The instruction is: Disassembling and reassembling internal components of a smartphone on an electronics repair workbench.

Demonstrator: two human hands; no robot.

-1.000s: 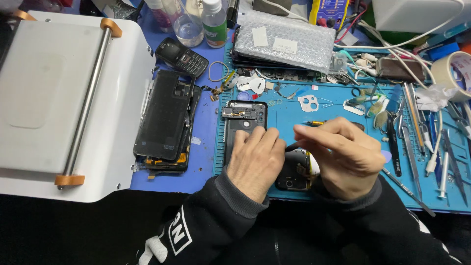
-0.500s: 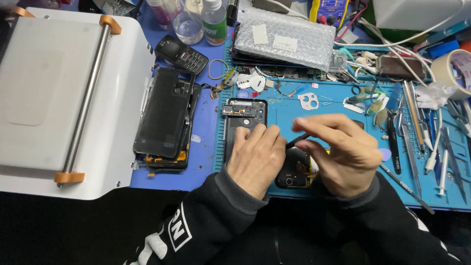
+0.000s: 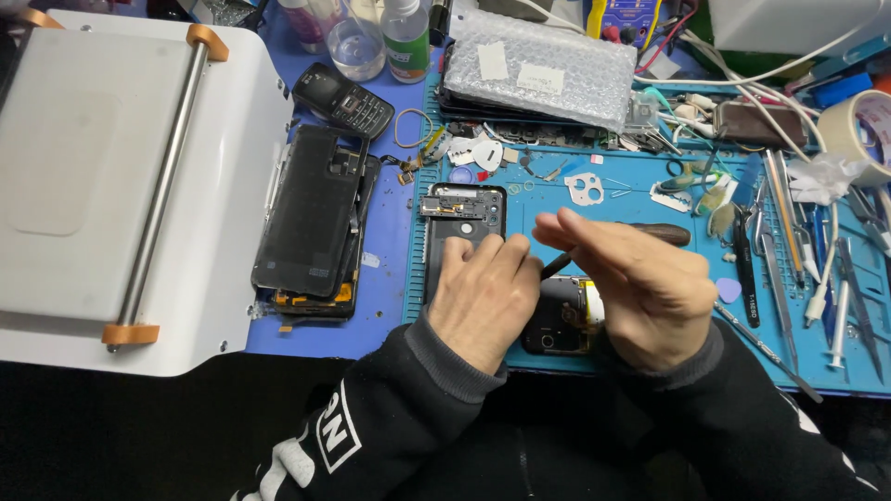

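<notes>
Left hand (image 3: 483,297) presses flat on an opened phone frame (image 3: 461,218), hiding its lower half. Right hand (image 3: 640,283) pinches a dark slender tool (image 3: 555,266), tip hidden, over a second phone (image 3: 557,320); tweezers (image 3: 784,218) lie near.

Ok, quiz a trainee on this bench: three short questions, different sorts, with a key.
1. True or false: the left hand rests on the opened phone.
2. What does the right hand hold? A) tape roll B) dark tool C) bottle
3. Fill in: the keypad phone lies on the ____ mat.

Key: 1 true; 2 B, the dark tool; 3 blue, the blue mat.
</notes>
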